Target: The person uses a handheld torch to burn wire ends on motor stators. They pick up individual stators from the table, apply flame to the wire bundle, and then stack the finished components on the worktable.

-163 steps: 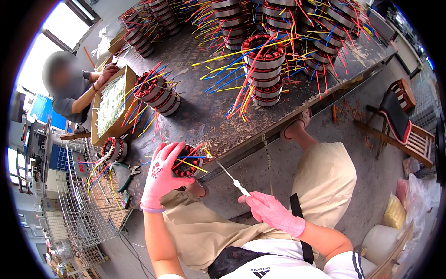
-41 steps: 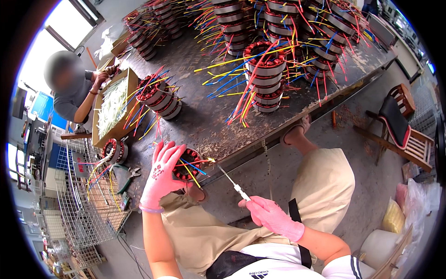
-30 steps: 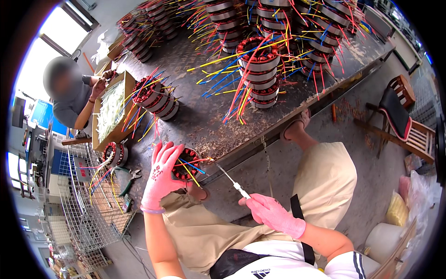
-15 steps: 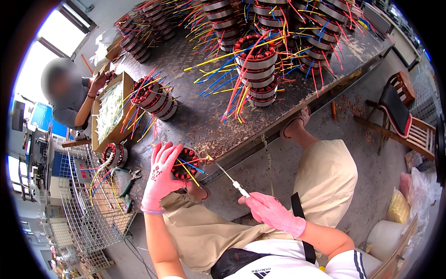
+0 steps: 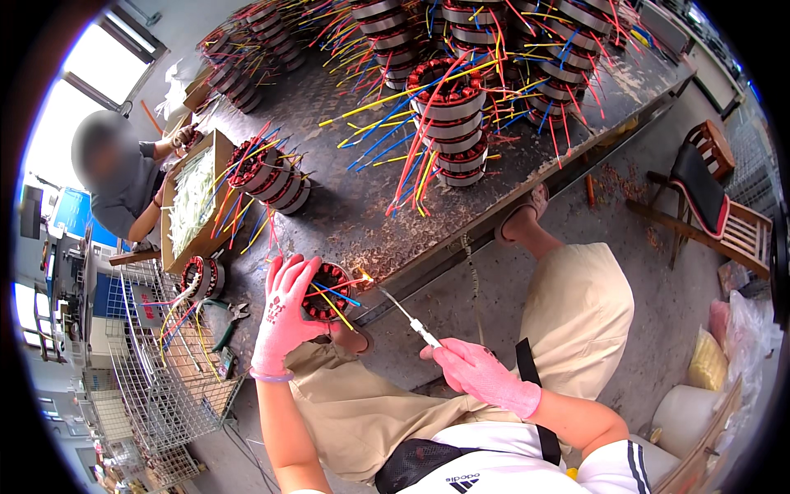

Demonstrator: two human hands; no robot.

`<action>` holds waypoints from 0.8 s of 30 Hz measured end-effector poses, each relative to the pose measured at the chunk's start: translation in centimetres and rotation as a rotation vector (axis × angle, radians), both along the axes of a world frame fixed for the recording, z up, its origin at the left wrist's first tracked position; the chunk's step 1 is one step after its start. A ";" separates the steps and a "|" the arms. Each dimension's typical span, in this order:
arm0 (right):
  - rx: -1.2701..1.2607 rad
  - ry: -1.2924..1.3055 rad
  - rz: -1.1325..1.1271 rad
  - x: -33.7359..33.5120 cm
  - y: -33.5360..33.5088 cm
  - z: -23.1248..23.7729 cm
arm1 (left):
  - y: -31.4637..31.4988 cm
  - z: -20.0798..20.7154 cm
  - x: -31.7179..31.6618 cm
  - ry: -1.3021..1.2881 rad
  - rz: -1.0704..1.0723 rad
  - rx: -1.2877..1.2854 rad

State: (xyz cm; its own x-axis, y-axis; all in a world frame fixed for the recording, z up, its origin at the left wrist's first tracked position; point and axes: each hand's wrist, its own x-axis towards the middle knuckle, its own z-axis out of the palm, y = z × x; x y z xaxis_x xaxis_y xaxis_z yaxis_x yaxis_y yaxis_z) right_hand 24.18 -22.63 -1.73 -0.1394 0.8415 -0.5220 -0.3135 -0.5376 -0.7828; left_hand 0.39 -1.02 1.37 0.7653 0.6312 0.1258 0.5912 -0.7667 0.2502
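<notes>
While a person in grey (image 5: 123, 204) reaches over at the far left, a tan open box (image 5: 222, 156) filled with pale thin strips (image 5: 191, 206) stands just beside them at the edge of the dark, scuffed table (image 5: 350, 169). Below it, a wire rack (image 5: 156, 354) bears a grey panel (image 5: 146, 305) with red characters, too small to make out. Next come a lone wound ring (image 5: 202, 278) with trailing leads and, near it, pliers with green handles (image 5: 224, 321). A short stack of rings (image 5: 271, 177) leans above.

The left hand (image 5: 284, 317), in a pink glove with dark red printed marks on its back, curves around the left side of a red-wound ring (image 5: 328, 291), holding it between the fingers above and the thumb below. This ring is at the table's near edge, its blue, yellow and red leads pointing right. At the red lead's end glows a small orange flame (image 5: 364, 274), just beside the tip of a slim white-handled tool (image 5: 424, 331). The right hand (image 5: 481, 375), also gloved in pink, has its fingers closed on that handle. Dark lettering (image 5: 462, 479) crosses the white shirt (image 5: 510, 449) below. A folding chair (image 5: 699, 185) stands farther right.
</notes>
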 end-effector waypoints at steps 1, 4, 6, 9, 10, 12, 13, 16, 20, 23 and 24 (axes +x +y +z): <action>0.007 -0.006 0.006 0.0 0.0 0.0 | 0.0 0.0 0.0 0.001 -0.001 -0.001; -0.011 0.008 0.006 0.1 0.0 -0.1 | 0.1 -0.2 -0.1 0.005 -0.003 0.001; 0.000 -0.004 0.007 0.1 0.0 0.0 | 0.2 -0.4 -0.2 0.013 -0.001 0.009; -0.010 -0.015 0.008 0.1 0.0 0.3 | 0.2 -0.4 -0.2 0.000 -0.002 0.010; -0.017 -0.018 0.007 0.1 0.1 0.4 | 0.2 -0.4 -0.3 0.000 -0.002 0.012; -0.003 -0.021 0.010 0.1 0.0 0.2 | 0.2 -0.5 -0.3 0.000 -0.003 0.015; 0.004 -0.024 0.011 0.1 0.0 0.2 | 0.2 -0.5 -0.3 -0.001 -0.003 0.013; 0.005 -0.026 0.005 0.0 0.0 0.0 | 0.2 -0.5 -0.2 -0.001 -0.003 0.012; 0.011 -0.021 -0.004 -0.1 -0.1 -0.2 | 0.2 -0.5 -0.3 -0.001 -0.002 0.011; 0.011 -0.031 -0.002 -0.1 -0.1 -0.2 | 0.3 -0.6 -0.3 0.001 -0.003 0.012; 0.001 -0.033 0.003 -0.1 -0.1 -0.1 | 0.2 -0.6 -0.4 0.003 -0.003 0.012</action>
State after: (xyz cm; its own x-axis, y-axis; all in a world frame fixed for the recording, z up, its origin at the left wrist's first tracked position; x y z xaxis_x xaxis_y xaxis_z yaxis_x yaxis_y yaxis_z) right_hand 24.12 -22.72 -1.80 -0.1246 0.8417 -0.5253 -0.2854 -0.5375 -0.7935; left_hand 0.03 -0.77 0.77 0.7673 0.6276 0.1317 0.5898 -0.7713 0.2391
